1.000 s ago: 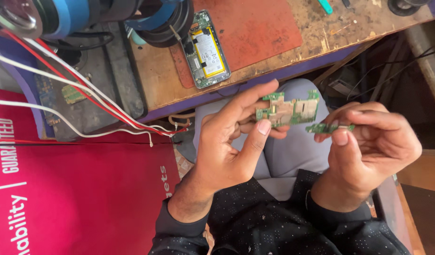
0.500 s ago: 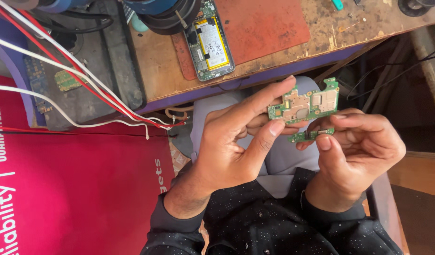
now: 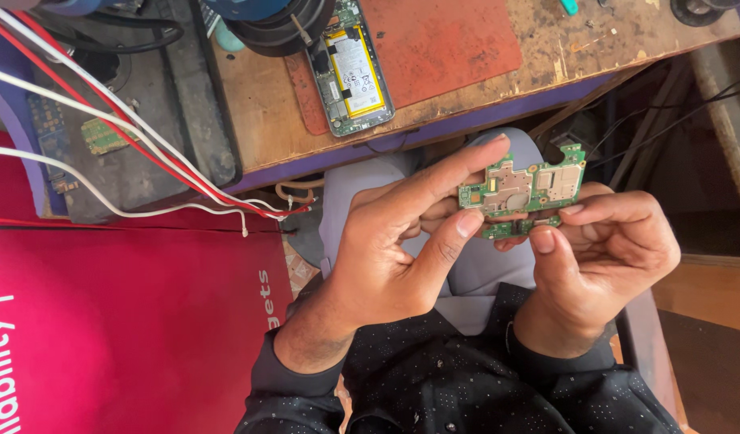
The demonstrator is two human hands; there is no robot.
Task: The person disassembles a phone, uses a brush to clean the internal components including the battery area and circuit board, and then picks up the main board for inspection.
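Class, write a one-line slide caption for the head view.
Left hand and right hand hold a green circuit board below a wooden workbench.

An opened phone with a yellow-labelled battery (image 3: 352, 74) lies at twelve o'clock on a scarred wooden bench (image 3: 261, 108), touching a red rubber mat (image 3: 442, 40). Red and white wires (image 3: 121, 137) cross at ten o'clock above a crimson printed banner (image 3: 121, 329).

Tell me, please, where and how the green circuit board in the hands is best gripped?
Probably by the bare long edges of the circuit board, pinched from both ends as the left hand and right hand do now: it is thin and flat, its face crowded with metal shields and small parts.
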